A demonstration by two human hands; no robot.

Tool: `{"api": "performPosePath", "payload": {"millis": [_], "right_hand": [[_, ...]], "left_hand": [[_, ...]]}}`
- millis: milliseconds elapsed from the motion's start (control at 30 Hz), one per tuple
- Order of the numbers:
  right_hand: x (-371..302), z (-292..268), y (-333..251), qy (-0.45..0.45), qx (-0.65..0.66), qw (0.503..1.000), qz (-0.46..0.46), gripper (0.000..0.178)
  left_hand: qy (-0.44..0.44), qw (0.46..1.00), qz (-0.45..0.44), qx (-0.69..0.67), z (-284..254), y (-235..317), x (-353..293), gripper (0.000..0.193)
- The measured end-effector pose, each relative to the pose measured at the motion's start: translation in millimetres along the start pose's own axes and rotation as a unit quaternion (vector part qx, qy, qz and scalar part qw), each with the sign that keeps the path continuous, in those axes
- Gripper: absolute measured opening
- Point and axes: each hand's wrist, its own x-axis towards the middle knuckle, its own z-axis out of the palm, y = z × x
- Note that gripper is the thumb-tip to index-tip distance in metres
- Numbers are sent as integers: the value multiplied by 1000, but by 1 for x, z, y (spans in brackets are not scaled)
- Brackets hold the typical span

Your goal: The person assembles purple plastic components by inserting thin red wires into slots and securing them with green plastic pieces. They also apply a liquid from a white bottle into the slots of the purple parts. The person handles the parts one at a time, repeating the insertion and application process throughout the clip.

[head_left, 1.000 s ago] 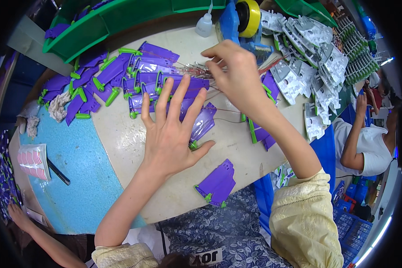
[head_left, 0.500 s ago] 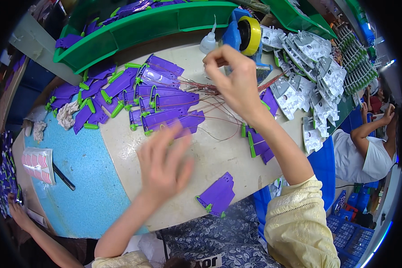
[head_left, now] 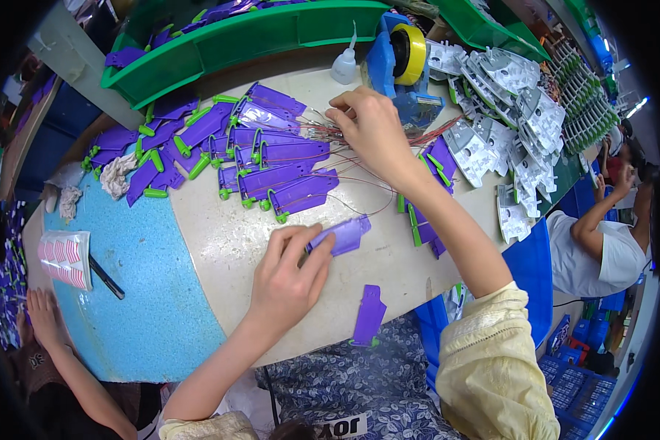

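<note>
My left hand (head_left: 290, 268) has its fingers closed on the near end of a flat purple plastic part (head_left: 350, 235), held low over the table. My right hand (head_left: 374, 128) reaches to a bundle of thin reddish wires (head_left: 323, 132); its fingers are curled together, and anything at their tips is too fine to make out. Left of the wires lies a fanned pile of wired purple parts (head_left: 293, 154) with green ends. Another purple part (head_left: 371, 314) with a green edge lies by the table's front edge. More purple and green parts (head_left: 425, 224) sit beneath my right forearm.
A long green bin (head_left: 235, 44) of purple parts stands behind. A white squeeze bottle (head_left: 344, 67) and a blue tape dispenser (head_left: 380, 70) are beyond my right hand. Grey plastic parts (head_left: 484, 147) are heaped to the right. A blue mat (head_left: 132, 315) holds a black pen (head_left: 107, 277).
My left hand has come back from the pile toward me and now holds a purple part. At the front edge, the purple shape looks narrower. My right hand has lowered slightly toward the wires.
</note>
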Motion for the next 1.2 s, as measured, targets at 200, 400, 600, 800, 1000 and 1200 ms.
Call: {"api": "performPosePath", "payload": {"millis": [200,400,600,800,1000,1200], "right_hand": [[20,28,7,8,-18,1000,-8,14],[1,-92,-85,160,138,953,-218,12],[-84,-92,-95,31,24,977,-210,11],[-123,-57,-74,-144,75,986,-21,7],[-106,-40,-71,-231,185,954,52,7],[-101,-39,-71,-278,209,931,110,7]], "left_hand": [[9,999,-41,-6,0,-1,8,40],[5,997,-75,-4,-3,-7,-1,39],[-8,994,-68,-90,-3,-9,1,45],[-23,982,-72,-172,-5,-10,3,56],[-50,971,-101,-211,-9,-13,2,65],[-15,965,-125,-229,-3,-15,0,64]]}}
